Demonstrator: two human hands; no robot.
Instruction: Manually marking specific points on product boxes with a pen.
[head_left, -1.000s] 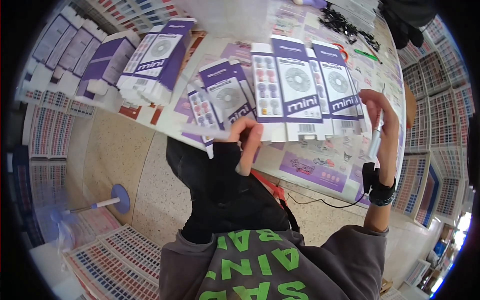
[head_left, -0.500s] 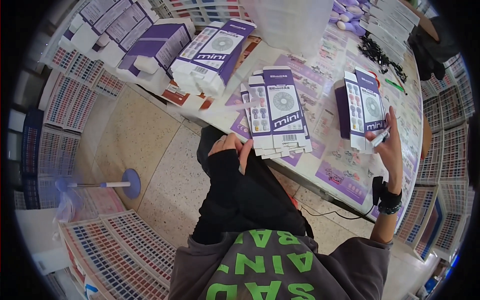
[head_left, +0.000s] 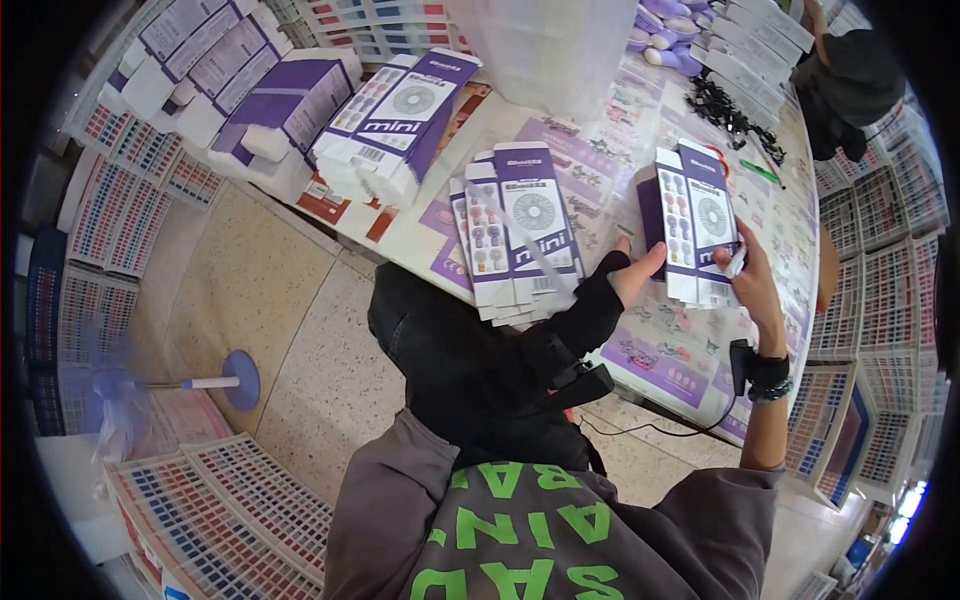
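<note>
Fan cartons (head_left: pixel 699 205) lie beside the left hand (head_left: pixel 632 275) (half open, gripping nothing). The right hand (head_left: pixel 752 278) curls around a pen-shaped white tool (head_left: pixel 737 262).

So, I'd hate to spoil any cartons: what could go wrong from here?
The white tool in the right hand is close to the right stack and might scratch it. The left stack lies at the table's edge, near the black sleeve, which could nudge it off.
</note>
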